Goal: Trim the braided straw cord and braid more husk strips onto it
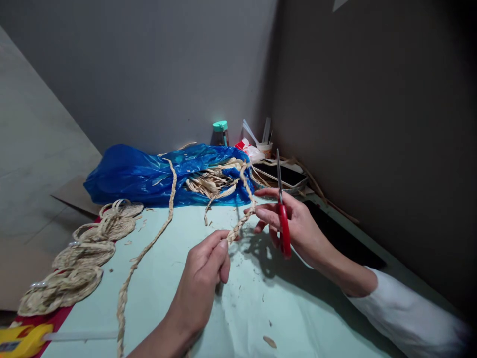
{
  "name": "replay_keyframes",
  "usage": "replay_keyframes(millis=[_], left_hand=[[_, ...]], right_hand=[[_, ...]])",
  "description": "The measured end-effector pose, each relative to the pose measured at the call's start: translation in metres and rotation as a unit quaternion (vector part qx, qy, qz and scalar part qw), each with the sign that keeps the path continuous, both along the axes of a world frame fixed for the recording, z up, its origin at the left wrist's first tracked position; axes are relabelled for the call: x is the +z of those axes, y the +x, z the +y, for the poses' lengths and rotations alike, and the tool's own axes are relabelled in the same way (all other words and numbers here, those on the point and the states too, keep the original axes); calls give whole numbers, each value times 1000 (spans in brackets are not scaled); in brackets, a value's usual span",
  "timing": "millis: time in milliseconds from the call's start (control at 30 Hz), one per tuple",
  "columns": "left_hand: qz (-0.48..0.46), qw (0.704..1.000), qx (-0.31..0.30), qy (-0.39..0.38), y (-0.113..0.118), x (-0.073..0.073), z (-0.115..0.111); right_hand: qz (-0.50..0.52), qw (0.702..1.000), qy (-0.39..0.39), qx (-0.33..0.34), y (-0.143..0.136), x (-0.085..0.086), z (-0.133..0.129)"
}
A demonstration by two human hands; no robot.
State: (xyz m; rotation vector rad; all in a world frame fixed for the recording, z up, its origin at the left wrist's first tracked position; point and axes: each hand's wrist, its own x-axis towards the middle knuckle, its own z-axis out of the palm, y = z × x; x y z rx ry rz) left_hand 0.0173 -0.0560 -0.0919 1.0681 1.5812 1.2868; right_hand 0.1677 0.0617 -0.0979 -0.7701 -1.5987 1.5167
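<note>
A braided straw cord (238, 227) runs up from my left hand (206, 271), whose thumb and fingers pinch it over the pale green table covering. My right hand (288, 219) has red-handled scissors (284, 228) hooked on it, blades pointing up. Its thumb and fingertips are at the same cord, just above my left hand. Further up, the cord reaches the opening of a blue plastic bag (137, 174) holding dry straw strips (210, 181). Another long braid (143, 251) lies from the bag down to the front left.
Several woven straw slippers (82, 253) line the left edge on red cloth. A yellow tool (26, 340) is at the front left. Behind are a green-lidded jar (220, 133), a cup (265, 148) and a phone (281, 174) on a round tray. A black flat object (343, 236) lies at right.
</note>
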Motion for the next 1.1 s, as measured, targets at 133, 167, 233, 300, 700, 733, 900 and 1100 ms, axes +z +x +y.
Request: replay_keyframes(millis=[133, 167, 233, 300, 700, 733, 900, 1100], left_hand=[[-101, 994, -15, -29, -1, 0, 3], [-119, 992, -25, -29, -2, -1, 3], [-148, 988, -41, -18, -6, -2, 4], [-170, 985, -42, -1, -9, -2, 4], [-261, 965, -15, 28, -12, 2, 5], [-267, 963, -14, 29, -13, 2, 6], [-290, 956, -30, 27, -16, 3, 10], [-282, 958, -27, 35, -17, 2, 9]], right_hand=[[-44, 998, 42, -10, 1, -2, 2], [-73, 995, 67, -13, 2, -4, 2], [-128, 984, 120, -29, 3, -5, 2], [-158, 973, 158, -52, 3, -6, 2], [-198, 959, 180, -89, 4, -8, 3], [-203, 958, 182, -85, 4, -9, 2], [-221, 956, 187, -50, 2, -11, 0], [-234, 949, 212, -15, 0, -11, 0]])
